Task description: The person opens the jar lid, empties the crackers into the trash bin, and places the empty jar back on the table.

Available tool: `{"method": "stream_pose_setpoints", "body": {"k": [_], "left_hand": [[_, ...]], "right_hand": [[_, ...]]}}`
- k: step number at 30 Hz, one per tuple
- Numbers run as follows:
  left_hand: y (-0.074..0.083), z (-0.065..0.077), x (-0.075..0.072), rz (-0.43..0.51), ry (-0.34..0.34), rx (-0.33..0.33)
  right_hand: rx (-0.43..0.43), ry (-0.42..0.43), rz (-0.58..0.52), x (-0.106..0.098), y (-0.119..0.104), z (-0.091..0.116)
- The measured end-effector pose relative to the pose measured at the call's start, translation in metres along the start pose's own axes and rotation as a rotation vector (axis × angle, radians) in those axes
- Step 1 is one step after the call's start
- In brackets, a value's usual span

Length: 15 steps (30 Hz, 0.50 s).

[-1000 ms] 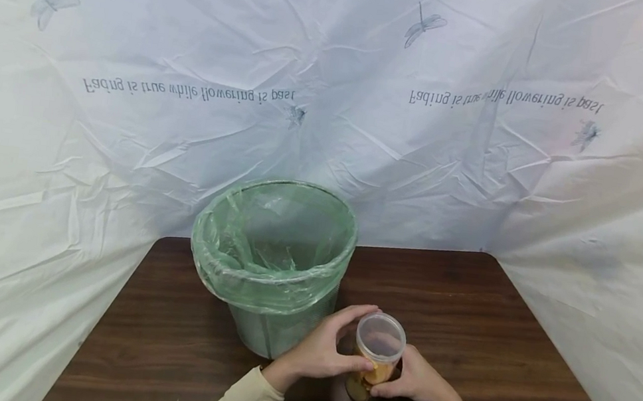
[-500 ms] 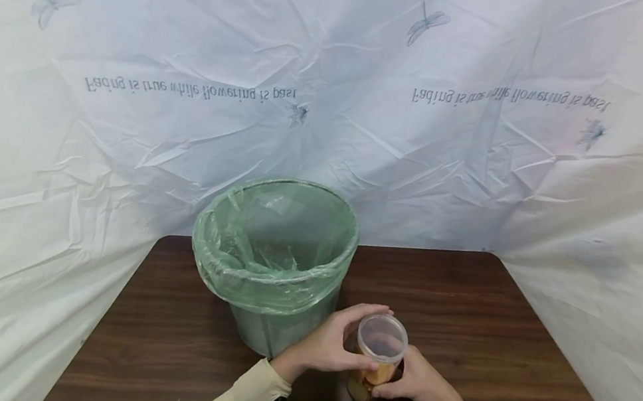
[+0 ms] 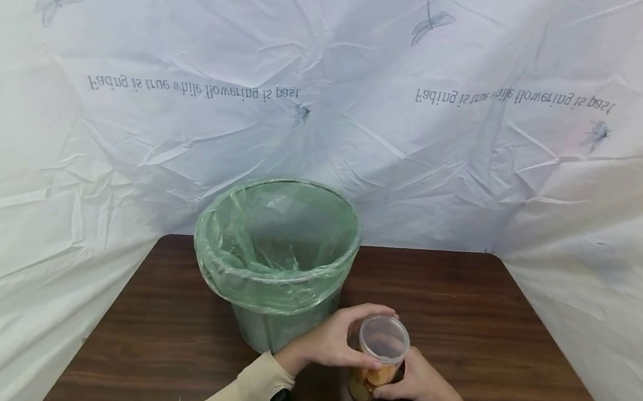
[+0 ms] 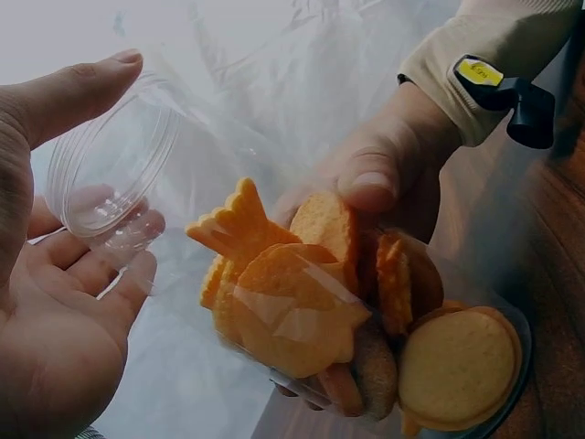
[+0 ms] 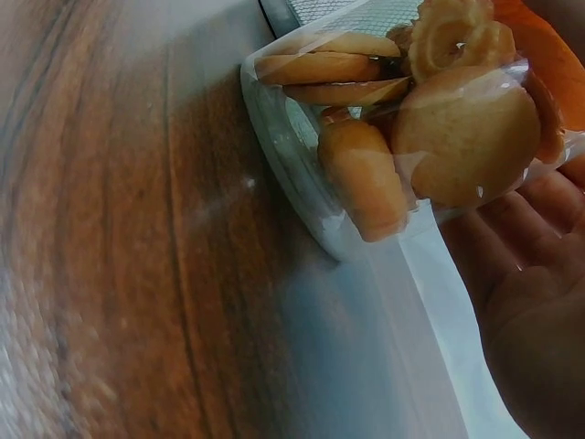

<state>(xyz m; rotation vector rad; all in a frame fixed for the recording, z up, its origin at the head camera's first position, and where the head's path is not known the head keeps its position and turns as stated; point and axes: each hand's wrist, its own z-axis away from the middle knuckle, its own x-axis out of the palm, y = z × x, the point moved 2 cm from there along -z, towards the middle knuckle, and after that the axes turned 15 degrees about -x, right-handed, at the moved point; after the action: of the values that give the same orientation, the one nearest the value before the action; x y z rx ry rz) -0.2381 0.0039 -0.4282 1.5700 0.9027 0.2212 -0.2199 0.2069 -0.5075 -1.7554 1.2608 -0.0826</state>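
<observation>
A clear plastic jar [image 3: 360,386] stands in front of me, slightly tilted, with several cookies [image 4: 292,302] inside. My left hand [image 3: 330,343] curls its thumb and fingers round the clear lid [image 3: 384,338] at the jar's top. Lower down, my right hand [image 3: 424,382] grips the jar's body from the right side. The left wrist view has the left thumb on one side of the lid [image 4: 110,174] and the fingers on the other. In the right wrist view the right hand's palm [image 5: 539,283] lies against the jar, whose base is close to the tabletop.
A wire-mesh bin [image 3: 281,329] lined with a green plastic bag [image 3: 268,291] stands just left of the left hand. The dark wooden table [image 3: 171,342] ends at a white printed sheet [image 3: 329,141] that hangs behind and at both sides.
My left hand has shifted slightly right and turned a little, its fingers reaching further round the lid's far side. The right hand keeps its grip on the jar, nearly still.
</observation>
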Motion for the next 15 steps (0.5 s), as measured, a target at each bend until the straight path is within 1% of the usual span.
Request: {"method": "stream_pose_setpoints", "body": {"k": [2, 5, 8, 10, 13, 15], "left_hand": [[-0.001, -0.001, 0.000, 0.010, -0.021, 0.007], [-0.002, -0.001, 0.000, 0.008, -0.033, 0.014], [0.001, 0.000, -0.001, 0.003, -0.018, -0.012], [0.007, 0.001, -0.002, 0.004, -0.008, -0.026], [0.013, 0.002, -0.002, 0.002, 0.000, -0.026], [0.013, 0.001, -0.002, 0.003, 0.009, -0.027]], "right_hand": [[0.004, 0.000, -0.003, 0.001, 0.000, 0.001], [0.005, -0.008, -0.027, 0.003, 0.002, 0.002], [0.017, -0.009, -0.044, 0.004, 0.003, 0.002], [0.011, -0.006, -0.040, 0.004, 0.004, 0.002], [0.016, 0.008, -0.024, 0.003, 0.005, 0.001], [0.032, 0.018, -0.012, 0.002, 0.005, 0.001]]}}
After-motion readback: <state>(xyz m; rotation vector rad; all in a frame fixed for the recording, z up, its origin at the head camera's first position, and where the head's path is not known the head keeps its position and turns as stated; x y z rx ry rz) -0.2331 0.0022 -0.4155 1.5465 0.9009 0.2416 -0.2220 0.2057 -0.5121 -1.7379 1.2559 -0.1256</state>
